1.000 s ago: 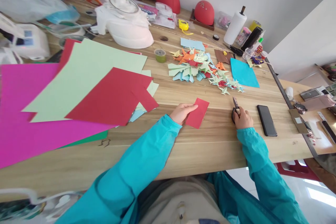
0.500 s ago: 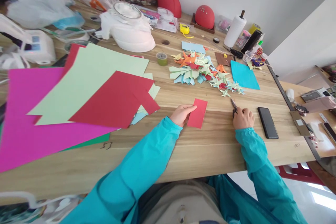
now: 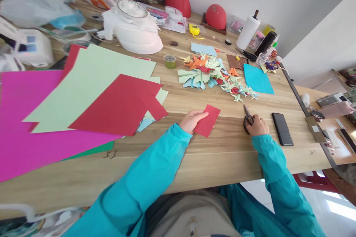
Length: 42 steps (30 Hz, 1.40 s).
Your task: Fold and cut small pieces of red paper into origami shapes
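My left hand (image 3: 191, 120) pinches a small red paper rectangle (image 3: 208, 121) between thumb and fingers, above the table's front half. The paper is tilted. To its right lies a pair of scissors (image 3: 247, 113) with dark handles, blades pointing away from me. My right hand (image 3: 257, 125) touches the right side of the scissors' handles with curled fingers; most of the handle loops are uncovered. A black phone (image 3: 282, 129) lies just right of that hand. Beyond both hands is a pile of folded paper pieces (image 3: 205, 74) in green, orange, blue and red.
Large sheets, a magenta one (image 3: 27, 148), a pale green one (image 3: 94, 70) and a red one (image 3: 119, 107), cover the left. Behind them stands a white cap-like object (image 3: 141, 35). Blue paper (image 3: 257, 78) lies at the right. Bottles and a red pincushion (image 3: 216, 16) line the back.
My right hand has shifted slightly right, baring more of the scissors' handles. The red paper in my left hand has turned clockwise a little. The view has shifted slightly.
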### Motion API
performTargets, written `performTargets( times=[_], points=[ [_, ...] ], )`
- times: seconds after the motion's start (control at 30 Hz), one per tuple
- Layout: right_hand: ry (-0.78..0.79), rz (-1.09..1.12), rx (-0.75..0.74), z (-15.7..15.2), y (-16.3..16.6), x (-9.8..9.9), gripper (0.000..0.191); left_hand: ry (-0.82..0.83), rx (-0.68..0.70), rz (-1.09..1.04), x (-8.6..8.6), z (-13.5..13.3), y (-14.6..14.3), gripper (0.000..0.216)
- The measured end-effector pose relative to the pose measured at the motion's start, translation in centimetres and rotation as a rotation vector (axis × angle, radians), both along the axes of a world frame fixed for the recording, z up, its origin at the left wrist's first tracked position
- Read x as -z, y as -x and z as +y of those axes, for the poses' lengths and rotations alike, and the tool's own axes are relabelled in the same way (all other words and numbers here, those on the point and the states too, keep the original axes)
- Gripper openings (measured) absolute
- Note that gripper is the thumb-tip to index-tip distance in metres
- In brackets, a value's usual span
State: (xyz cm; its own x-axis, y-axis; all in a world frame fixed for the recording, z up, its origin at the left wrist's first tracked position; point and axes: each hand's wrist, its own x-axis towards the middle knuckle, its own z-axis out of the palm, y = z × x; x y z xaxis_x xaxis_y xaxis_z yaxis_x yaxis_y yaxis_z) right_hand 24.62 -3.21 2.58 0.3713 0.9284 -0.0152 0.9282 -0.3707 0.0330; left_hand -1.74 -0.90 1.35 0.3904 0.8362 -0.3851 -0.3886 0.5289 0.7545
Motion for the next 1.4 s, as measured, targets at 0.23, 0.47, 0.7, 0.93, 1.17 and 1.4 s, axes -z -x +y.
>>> performTargets(
  times=[0.23,0.47,0.7,0.93,1.17,1.4],
  points=[
    [-0.08,1.212,-0.171,-1.8,3.2,0.3,0.063,-0.029,0.063,0.085,-0.4,-0.3,0.0,0.036],
    [0.188,1.394,-0.329,-4.3,5.3,-2.1,0.059,-0.128,0.112,0.21,-0.9,-0.6,0.1,0.025],
    [0.267,1.233,-0.277,-4.8,5.3,-2.9,0.062,-0.19,0.196,0.274,-1.1,-0.8,0.2,0.024],
    [0.289,1.197,-0.292,-4.7,5.2,-2.6,0.06,-0.234,0.24,0.33,-1.0,-0.8,0.2,0.025],
    [0.276,1.174,-0.3,-4.7,5.3,-2.6,0.057,-0.226,0.246,0.318,-1.1,-0.8,0.1,0.019],
    [0.286,1.158,-0.304,-4.7,5.3,-2.8,0.057,-0.203,0.228,0.316,-1.1,-0.7,0.2,0.019]
  ],
)
